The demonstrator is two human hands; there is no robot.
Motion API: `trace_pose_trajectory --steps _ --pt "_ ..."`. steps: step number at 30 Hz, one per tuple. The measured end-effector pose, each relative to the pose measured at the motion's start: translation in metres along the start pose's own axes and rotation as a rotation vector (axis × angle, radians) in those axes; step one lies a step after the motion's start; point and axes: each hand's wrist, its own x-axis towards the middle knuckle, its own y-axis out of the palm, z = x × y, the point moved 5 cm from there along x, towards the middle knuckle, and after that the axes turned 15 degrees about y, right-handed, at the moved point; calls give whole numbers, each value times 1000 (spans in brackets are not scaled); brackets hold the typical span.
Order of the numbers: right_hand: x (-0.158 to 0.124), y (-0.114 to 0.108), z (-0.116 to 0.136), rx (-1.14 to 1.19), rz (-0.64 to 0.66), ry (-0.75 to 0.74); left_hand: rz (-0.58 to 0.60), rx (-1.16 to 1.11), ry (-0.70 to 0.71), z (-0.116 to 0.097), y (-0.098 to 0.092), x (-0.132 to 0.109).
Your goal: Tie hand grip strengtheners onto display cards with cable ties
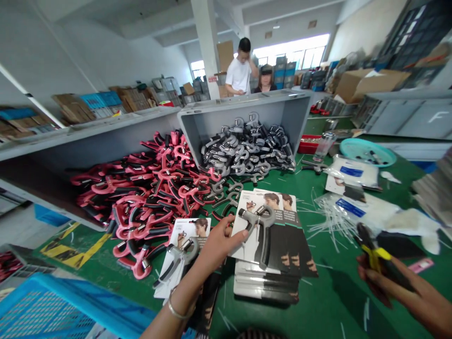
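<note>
My left hand (pixel 226 242) pinches the left edge of a printed backing card (pixel 243 245), its thumb on top. On that card lies a grey and black hand grip strengthener (pixel 259 230), close to the thumb. More cards (pixel 264 282) are stacked underneath. Off to the right, my right hand (pixel 381 278) is wrapped round a pair of cutting pliers (pixel 376 254) with black and yellow handles, jaws pointing up and away. Left of my left forearm, another grey grip strengthener (pixel 180 256) rests on a second card (pixel 165 282).
Tipped grey bins spill red grip strengtheners (pixel 169 183) and grey ones (pixel 243 150) onto the green table (pixel 328 292). White cable ties (pixel 335 221) lie scattered near plastic bags (pixel 355 172). A blue crate (pixel 70 301) stands at lower left. Two people (pixel 240 73) are beyond the bins.
</note>
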Motion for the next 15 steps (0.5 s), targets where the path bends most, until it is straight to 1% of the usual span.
trace_pose_trajectory --steps 1,2,4,6,7,9,11,15 --pt "15 -7 23 -21 -5 -9 -3 -2 10 1 4 3" --pt "29 -11 48 -86 10 -56 -3 0 21 1 6 4" --pt "55 -12 98 -281 -21 -257 7 9 33 1 9 5" --pt "76 -6 134 -506 -84 -395 5 27 40 1 9 4" --pt "84 -2 146 -595 -115 -440 -1 48 50 1 8 3" --pt "94 4 164 -713 -159 -483 -8 95 75 0 6 2" --pt "97 7 173 -780 -182 -482 1 128 101 -2 5 2" --pt "91 9 178 -878 -181 -403 6 228 120 -1 4 4"
